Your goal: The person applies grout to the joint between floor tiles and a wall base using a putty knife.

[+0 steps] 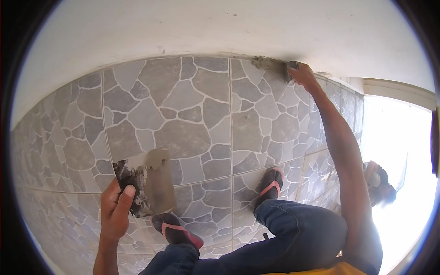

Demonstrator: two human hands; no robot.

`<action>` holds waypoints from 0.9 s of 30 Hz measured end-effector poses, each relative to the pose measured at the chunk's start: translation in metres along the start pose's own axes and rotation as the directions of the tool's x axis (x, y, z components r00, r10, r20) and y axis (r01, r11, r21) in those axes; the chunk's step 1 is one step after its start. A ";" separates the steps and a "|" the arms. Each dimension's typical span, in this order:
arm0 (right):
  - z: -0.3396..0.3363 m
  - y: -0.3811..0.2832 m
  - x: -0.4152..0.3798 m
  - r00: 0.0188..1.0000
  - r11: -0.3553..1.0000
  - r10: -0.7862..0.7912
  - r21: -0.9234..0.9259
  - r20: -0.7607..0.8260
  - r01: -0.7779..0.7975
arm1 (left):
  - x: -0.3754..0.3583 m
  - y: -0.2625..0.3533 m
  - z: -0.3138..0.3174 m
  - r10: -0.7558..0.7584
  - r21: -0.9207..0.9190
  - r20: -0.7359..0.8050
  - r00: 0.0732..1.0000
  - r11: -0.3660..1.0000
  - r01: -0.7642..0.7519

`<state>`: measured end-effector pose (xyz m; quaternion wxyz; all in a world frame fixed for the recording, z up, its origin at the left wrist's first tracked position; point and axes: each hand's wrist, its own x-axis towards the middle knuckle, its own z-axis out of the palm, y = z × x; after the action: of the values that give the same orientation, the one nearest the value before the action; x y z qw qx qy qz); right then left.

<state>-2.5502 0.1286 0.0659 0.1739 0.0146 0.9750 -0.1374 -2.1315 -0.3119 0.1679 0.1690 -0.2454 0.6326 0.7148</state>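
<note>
Head view: your left hand [117,208] grips a smeared trowel [158,183] near your sandalled feet [181,233], your right hand [303,74] clasps perhaps a scraper [292,65] by the pale wall [160,27], over stone-patterned floor [185,137] beside a bright doorway [396,133].

At the right of the frame we see a bright opening [398,137], washed out to white, with a pale beam [398,91] running along its top. A narrow dark strip [435,142] stands at the far right edge. Against the brightness, below mid-height, we make out a dark, rounded bundle [381,184] — too blurred for us to name. Blue jeans [302,224] fill the bottom centre, with yellow cloth [339,269] below them at the edge. We also see two pink-strapped flip-flops — one [196,240] lower left of centre, the other [276,185] right of centre.
</note>
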 end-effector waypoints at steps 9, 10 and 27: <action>0.024 -0.071 -0.027 0.999 0.999 0.007 -0.038 0.037 -0.005 | -0.007 -0.001 -0.009 0.020 -0.076 -0.060 0.998 0.997 -0.024; 0.027 -0.078 -0.027 0.999 0.998 0.002 -0.060 0.036 0.000 | -0.007 -0.004 -0.010 0.030 -0.086 -0.073 0.997 0.996 -0.036; 0.052 -0.159 -0.063 0.978 0.969 -0.130 0.232 0.162 0.090 | -0.008 0.001 -0.021 0.044 -0.178 -0.023 0.999 0.983 -0.047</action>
<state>-2.4860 -0.0369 0.0821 0.2487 -0.0324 0.9335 -0.2563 -2.1229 -0.3318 0.1710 0.1238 -0.2518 0.5730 0.7700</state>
